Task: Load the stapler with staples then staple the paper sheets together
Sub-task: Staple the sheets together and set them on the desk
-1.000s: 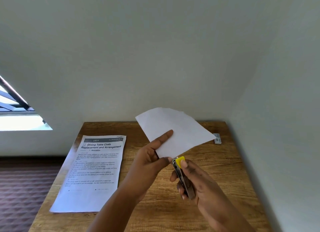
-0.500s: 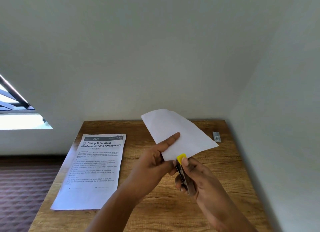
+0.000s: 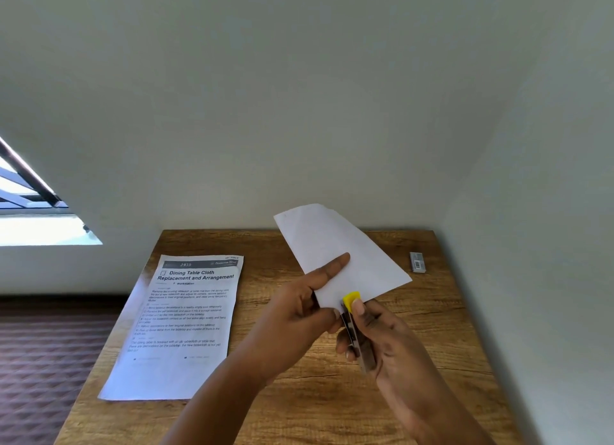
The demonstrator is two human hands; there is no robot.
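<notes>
Here the left hand [image 3: 299, 311] pinches the thin, floppy white paper sheets [image 3: 335, 255] above the tabletop's [image 3: 415, 328] centre, its grip near their six-o'clock corner inside the small, rigid yellow-tipped metal stapler [image 3: 354, 328], itself clenched by the right hand [image 3: 382, 341].

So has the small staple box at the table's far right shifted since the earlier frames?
No. The staple box keeps its spot by the table far right edge; earlier the held paper sheets partly covered it.

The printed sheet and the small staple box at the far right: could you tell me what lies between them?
In the head view, the held paper sheets hang between the printed sheet and staple box, above the bare wooden table.
</notes>
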